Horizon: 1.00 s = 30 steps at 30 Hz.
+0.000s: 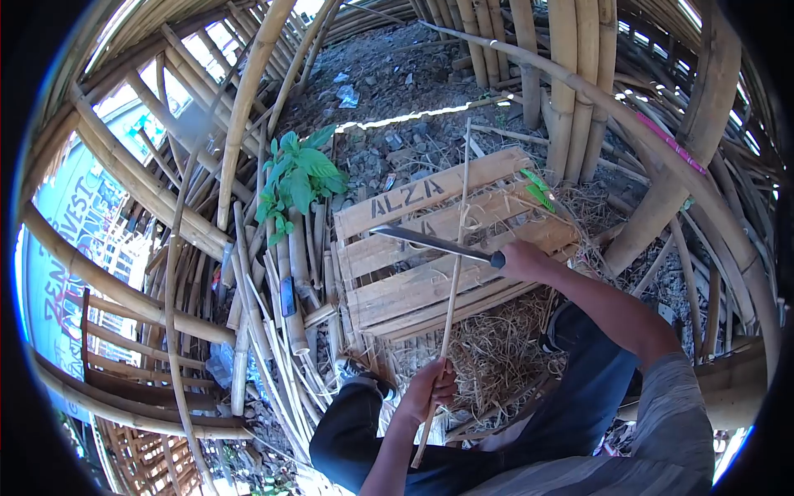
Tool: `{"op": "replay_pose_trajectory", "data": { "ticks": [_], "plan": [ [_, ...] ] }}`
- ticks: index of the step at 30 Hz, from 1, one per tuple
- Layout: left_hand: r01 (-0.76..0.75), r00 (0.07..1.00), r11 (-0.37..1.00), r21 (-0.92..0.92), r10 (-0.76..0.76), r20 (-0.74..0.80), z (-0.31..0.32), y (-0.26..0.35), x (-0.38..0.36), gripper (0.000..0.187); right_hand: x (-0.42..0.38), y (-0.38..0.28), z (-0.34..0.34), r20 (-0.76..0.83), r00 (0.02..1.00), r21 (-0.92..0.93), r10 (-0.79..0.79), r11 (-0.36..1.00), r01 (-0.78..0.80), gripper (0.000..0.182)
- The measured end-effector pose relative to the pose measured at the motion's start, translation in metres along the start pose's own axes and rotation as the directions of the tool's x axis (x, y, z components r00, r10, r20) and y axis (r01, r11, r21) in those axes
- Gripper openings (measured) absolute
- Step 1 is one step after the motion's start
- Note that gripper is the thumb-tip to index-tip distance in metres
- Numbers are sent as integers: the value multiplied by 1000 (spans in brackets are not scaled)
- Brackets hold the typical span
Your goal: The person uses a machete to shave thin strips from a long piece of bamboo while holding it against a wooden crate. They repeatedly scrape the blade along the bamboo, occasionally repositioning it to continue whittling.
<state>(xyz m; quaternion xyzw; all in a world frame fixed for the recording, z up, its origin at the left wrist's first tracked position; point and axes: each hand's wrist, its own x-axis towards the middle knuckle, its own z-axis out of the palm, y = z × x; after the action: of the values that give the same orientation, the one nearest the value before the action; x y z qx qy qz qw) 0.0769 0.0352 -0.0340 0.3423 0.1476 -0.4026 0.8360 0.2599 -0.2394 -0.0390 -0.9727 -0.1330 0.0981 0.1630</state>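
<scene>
My left hand is closed around the lower part of a long thin bamboo stick, which slants upward in front of me. In my right hand is a long-bladed knife, gripped by its black handle. Its blade points left and crosses the stick near mid-length in this view. Behind both lies a slatted wooden crate with dark stencilled letters on its top slat. Curled shavings cover the ground between my legs and the crate.
Thick bamboo poles stand at the back right, with a long curved pole in front. A leafy plant grows left of the crate. Cut bamboo lengths and a dark blue phone-like object lie below it. Bamboo framing lines the left.
</scene>
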Motion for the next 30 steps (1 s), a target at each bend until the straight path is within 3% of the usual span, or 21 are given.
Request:
{"op": "replay_pose_trajectory", "data": {
  "ticks": [6,8,13,17,19,21,22,24,30],
  "plan": [
    [1,992,995,98,11,-122,-1,-4,9,18,-32,-24,4,124,978,-35,-170,984,176,22],
    [-25,988,988,150,47,-147,-7,-8,13,17,-39,-32,1,147,940,-106,-308,940,325,21],
    [-45,980,984,171,77,-184,-9,-16,21,17,-41,-29,2,132,934,-103,-331,933,345,21],
    [-47,968,981,188,91,-233,8,-15,15,18,-17,-1,2,67,976,-151,-205,965,213,22],
    [-11,970,987,158,49,-236,14,-15,4,18,-4,26,-21,-3,995,-74,100,992,-100,24],
    [-17,983,984,177,49,-178,9,-12,6,21,-4,55,-38,-99,952,81,289,956,-282,27],
    [-12,984,982,187,45,-173,8,-9,6,21,-10,64,-36,-106,949,87,298,953,-290,27],
    [73,989,991,112,-58,-134,10,-7,10,23,-18,75,-38,-203,964,-21,174,983,-182,30],
    [32,997,988,149,-21,-75,-15,-17,11,27,-13,67,-22,-114,976,-13,183,983,-185,27]
  ]
}}
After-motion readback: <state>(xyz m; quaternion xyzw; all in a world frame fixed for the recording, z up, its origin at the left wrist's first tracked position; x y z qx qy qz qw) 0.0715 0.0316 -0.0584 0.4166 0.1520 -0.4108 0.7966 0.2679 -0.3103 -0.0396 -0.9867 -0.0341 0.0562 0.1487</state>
